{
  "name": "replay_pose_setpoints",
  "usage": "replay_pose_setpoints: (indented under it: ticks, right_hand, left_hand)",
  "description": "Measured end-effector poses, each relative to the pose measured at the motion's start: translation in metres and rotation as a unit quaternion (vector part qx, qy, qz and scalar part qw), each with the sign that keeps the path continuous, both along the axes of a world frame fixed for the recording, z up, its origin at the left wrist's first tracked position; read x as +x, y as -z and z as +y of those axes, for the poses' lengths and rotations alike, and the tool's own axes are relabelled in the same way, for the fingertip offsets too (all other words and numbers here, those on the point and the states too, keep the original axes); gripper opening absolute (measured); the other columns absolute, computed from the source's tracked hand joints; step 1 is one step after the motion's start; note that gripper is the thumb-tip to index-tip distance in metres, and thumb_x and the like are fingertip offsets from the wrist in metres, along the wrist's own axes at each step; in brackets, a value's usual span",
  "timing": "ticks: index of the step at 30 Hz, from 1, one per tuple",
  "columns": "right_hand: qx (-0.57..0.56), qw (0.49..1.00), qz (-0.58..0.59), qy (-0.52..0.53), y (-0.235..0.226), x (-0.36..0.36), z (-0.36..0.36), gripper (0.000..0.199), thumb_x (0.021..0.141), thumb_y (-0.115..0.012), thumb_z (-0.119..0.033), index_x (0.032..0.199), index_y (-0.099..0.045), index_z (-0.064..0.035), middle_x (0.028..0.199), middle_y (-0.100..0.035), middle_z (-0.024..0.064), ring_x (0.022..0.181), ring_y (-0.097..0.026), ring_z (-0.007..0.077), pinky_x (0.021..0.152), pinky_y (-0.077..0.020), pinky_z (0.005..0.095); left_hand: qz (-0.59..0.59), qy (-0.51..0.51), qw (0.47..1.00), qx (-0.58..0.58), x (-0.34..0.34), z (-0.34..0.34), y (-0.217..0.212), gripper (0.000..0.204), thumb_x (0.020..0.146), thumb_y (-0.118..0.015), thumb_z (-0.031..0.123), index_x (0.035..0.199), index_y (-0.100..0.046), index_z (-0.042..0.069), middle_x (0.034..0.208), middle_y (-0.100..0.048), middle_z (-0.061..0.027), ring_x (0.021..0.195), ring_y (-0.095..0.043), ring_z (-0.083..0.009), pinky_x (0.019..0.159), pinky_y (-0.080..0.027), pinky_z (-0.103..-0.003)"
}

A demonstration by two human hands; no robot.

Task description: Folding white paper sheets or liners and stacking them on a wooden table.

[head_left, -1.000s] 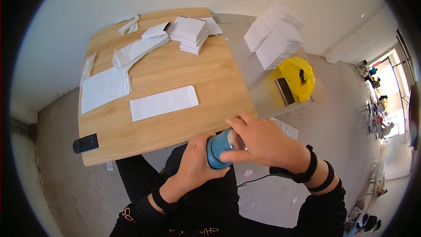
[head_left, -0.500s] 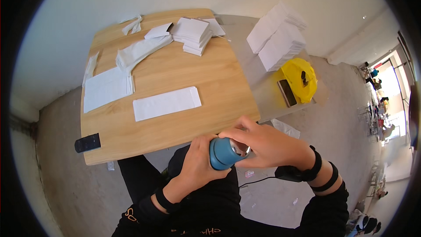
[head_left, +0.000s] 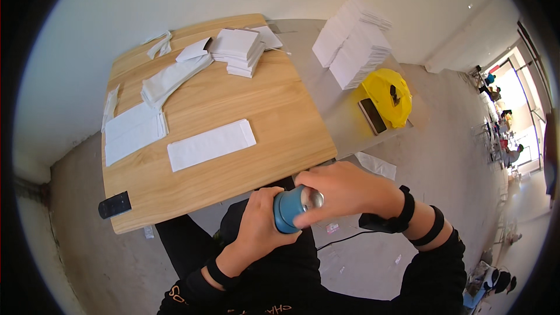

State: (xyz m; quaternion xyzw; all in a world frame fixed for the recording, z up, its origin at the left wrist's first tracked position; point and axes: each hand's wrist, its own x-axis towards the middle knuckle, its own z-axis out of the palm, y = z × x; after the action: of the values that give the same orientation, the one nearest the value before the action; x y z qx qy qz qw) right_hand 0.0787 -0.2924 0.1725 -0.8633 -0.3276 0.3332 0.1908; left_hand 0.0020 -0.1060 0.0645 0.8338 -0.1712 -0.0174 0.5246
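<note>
Above my lap, just off the table's near edge, is a blue bottle (head_left: 286,212) with a shiny silver-topped lid (head_left: 315,199), tilted with its lid to the right. My left hand (head_left: 256,219) is wrapped around its body. At the lid end, my right hand (head_left: 352,190) closes thumb and fingers around the lid; its fingertips are slightly blurred. The lower part of the bottle is hidden by my left hand. A folded white paper strip (head_left: 211,144) lies on the wooden table (head_left: 280,125) beyond my hands.
White paper sheets (head_left: 135,132), a long white bundle (head_left: 175,79) and a stack of white packets (head_left: 236,46) lie on the table. A dark phone (head_left: 114,205) overhangs its near left corner. The grey side table bears tall paper stacks (head_left: 361,52), another phone (head_left: 372,116) and a yellow bag (head_left: 388,96).
My right hand has turned on the lid, its fingers now higher around the top. The bottle and both hands sit slightly lower and left, and the whole view has shifted a little.
</note>
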Motion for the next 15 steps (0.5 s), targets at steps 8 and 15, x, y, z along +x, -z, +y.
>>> replay_pose_setpoints:
  ticks: [8,15]
  right_hand:
    - [0.143,0.982,-0.119,-0.03,0.023,-0.027,-0.014,0.066,0.076,-0.072,-0.038,0.126,-0.044,-0.0063,0.108,-0.051,0.0191,0.09,-0.061,0.0353,0.072,-0.051,0.0402]
    - [0.024,0.995,-0.086,0.048,0.01,-0.03,-0.014,0.048,0.081,-0.067,-0.036,0.107,-0.05,0.0006,0.099,-0.051,0.0184,0.082,-0.061,0.0374,0.065,-0.0498,0.0418]
  left_hand:
    - [0.01,-0.012,1.0,0.002,-0.002,0.0,0.01,0.078,0.052,-0.087,0.021,0.116,-0.048,0.002,0.109,-0.054,-0.0185,0.103,-0.053,-0.036,0.088,-0.043,-0.041]
    - [0.018,-0.001,0.999,0.047,-0.006,-0.005,0.014,0.084,0.052,-0.087,0.02,0.121,-0.042,0.001,0.109,-0.053,-0.0183,0.102,-0.054,-0.0336,0.089,-0.042,-0.04]
